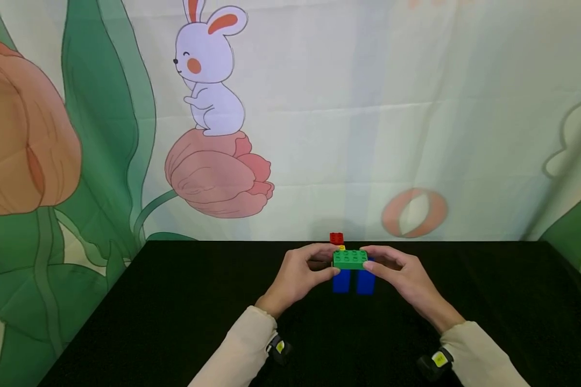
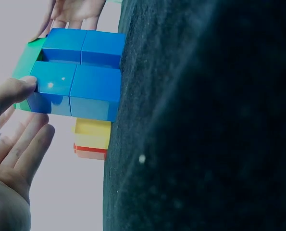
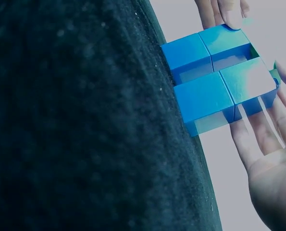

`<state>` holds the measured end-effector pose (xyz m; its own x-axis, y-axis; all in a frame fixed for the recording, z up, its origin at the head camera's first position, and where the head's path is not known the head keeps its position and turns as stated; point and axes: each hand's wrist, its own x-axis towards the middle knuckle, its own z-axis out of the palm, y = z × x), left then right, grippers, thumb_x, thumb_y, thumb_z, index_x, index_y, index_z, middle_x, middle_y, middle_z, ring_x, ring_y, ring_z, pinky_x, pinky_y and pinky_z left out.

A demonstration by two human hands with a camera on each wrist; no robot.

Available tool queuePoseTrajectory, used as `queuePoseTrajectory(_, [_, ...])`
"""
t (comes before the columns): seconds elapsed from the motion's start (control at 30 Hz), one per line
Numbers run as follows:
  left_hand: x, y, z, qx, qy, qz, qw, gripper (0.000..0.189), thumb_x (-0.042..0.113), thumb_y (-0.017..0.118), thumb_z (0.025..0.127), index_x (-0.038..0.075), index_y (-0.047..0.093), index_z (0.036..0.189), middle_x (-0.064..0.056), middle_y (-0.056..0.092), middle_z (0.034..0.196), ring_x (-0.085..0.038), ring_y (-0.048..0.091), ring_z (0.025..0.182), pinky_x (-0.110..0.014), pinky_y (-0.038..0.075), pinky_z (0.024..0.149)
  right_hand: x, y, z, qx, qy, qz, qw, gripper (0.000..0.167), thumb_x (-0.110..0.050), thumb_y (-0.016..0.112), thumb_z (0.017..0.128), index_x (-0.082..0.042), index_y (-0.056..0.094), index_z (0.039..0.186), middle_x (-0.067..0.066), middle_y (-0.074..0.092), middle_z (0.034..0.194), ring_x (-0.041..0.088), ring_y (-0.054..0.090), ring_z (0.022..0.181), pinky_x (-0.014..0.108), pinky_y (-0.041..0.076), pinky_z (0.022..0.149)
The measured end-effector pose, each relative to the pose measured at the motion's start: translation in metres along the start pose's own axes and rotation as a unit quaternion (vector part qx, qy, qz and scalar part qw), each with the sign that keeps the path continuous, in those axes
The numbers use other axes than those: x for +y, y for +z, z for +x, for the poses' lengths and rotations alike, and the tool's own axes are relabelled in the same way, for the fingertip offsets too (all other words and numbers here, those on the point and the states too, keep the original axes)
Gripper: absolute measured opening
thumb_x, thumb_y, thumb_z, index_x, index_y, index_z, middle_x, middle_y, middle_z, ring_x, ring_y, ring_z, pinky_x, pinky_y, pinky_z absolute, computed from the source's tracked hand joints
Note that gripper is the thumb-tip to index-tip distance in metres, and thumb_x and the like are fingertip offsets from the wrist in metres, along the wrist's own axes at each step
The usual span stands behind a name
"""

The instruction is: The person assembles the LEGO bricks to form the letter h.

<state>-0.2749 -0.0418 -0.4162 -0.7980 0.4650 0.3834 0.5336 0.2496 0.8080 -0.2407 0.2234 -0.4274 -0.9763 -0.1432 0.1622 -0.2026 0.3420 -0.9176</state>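
A green building brick [image 1: 349,262] with several studs on top lies across two blue columns, the left column [image 1: 341,281] and the right column [image 1: 366,283]. In the left wrist view each column is a stack of two blue blocks [image 2: 97,91] standing on the dark table. My left hand [image 1: 297,273] pinches the green brick's left end, thumb in front and fingers behind. At the other end my right hand [image 1: 409,275] pinches it the same way, thumb at the front right corner. The right fingers spread behind the blue stack in the right wrist view.
Behind the blue columns stand a yellow block [image 2: 93,134] and a red block [image 1: 336,237], partly hidden by the left hand and green brick. The black table [image 1: 184,322] ends at a printed cloth backdrop [image 1: 319,107] with a rabbit and flowers.
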Motion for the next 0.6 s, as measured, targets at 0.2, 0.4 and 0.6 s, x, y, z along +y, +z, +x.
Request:
queuePoseTrajectory(0.2, [-0.0025, 0.0019, -0.0003, 0.005, 0.007, -0.008, 0.9999, 0.044, 0.008, 0.082, 0.094, 0.009, 0.070, 0.136, -0.003, 0.074, 0.124, -0.016, 0.071, 0.113, -0.029, 0.058, 0.096, -0.0022, -0.0009, -0.0019, -0.005, 0.010, 0.010, 0.9999, 0.051, -0.040, 0.073, 0.102, -0.015, 0.063, 0.145, 0.010, 0.066, 0.140, 0.029, 0.062, 0.125, 0.045, 0.050, 0.105])
queuePoseTrajectory(0.4, [-0.0036, 0.0031, -0.0016, 0.013, -0.004, -0.015, 0.9998, 0.042, 0.011, 0.083, 0.094, 0.012, 0.071, 0.135, -0.002, 0.075, 0.123, -0.016, 0.072, 0.112, -0.030, 0.058, 0.097, -0.0020, -0.0023, -0.0036, -0.014, 0.014, 0.016, 0.9997, 0.055, -0.036, 0.076, 0.100, -0.011, 0.061, 0.147, 0.013, 0.065, 0.140, 0.032, 0.062, 0.127, 0.052, 0.049, 0.108])
queuePoseTrajectory(0.6, [-0.0049, 0.0039, -0.0018, 0.018, -0.006, -0.024, 0.9995, 0.043, 0.012, 0.083, 0.094, 0.013, 0.072, 0.135, -0.001, 0.074, 0.123, -0.015, 0.071, 0.112, -0.031, 0.058, 0.097, 0.0022, -0.0051, -0.0022, -0.021, 0.020, 0.014, 0.9995, 0.057, -0.034, 0.077, 0.100, -0.009, 0.059, 0.148, 0.016, 0.064, 0.141, 0.034, 0.061, 0.128, 0.055, 0.049, 0.109])
